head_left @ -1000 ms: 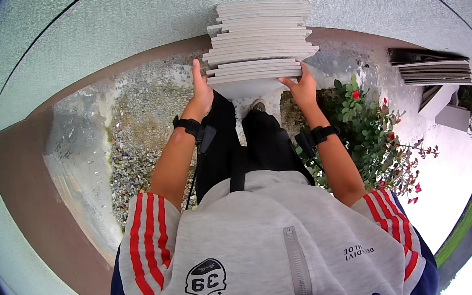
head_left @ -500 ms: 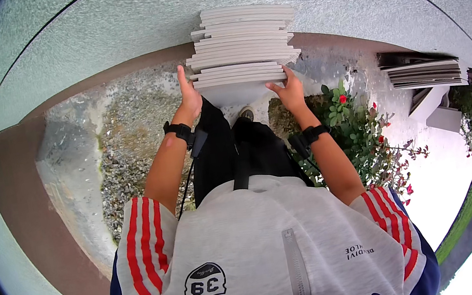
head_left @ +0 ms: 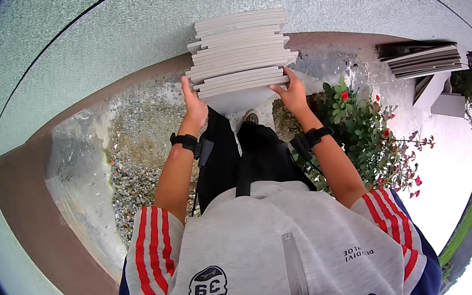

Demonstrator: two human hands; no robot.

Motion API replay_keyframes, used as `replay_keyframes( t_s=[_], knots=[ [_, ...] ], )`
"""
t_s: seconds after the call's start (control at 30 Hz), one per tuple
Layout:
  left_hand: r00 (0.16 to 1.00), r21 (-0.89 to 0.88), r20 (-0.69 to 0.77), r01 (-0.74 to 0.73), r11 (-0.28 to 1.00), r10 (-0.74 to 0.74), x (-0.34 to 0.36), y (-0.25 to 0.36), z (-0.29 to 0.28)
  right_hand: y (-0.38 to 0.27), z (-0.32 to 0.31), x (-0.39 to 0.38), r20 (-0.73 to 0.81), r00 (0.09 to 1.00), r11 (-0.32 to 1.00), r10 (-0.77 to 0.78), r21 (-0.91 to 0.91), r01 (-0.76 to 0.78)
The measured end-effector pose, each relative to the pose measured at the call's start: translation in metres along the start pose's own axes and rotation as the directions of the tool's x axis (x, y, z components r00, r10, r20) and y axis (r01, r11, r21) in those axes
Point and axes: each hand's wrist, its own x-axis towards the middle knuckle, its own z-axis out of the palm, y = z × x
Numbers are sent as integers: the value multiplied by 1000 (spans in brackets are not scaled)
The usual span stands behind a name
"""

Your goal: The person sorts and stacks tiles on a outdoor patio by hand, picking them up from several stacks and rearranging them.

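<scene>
Pale slabs point(head_left: 242, 63), stacked beside the wall point(head_left: 108, 41): the right hand point(head_left: 293, 94) has its grip on the near ones' end; the left hand point(head_left: 196, 112) meets the other, closure unclear. Probably stiff, heavy, chip-prone; best held at both ends.

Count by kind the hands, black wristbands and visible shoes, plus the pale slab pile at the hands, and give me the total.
Hands: 2 (left hand, right hand)
Black wristbands: 2 (left wristband, right wristband)
Visible shoes: 1 (shoe)
Pile at the hands: 1 (pale slab pile)
Total: 6
</scene>
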Motion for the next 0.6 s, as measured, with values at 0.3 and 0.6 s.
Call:
replay_keyframes(
  t_s=[0.3,0.6],
  knots=[
    [986,0,114,123,992,-122,20,-12,-29,1,-3,-1,-34,999,996,-27,-84,24],
    [981,197,86,156,968,-176,4,-19,-58,21,-2,-2,-6,996,995,-92,-44,92]
  ],
)
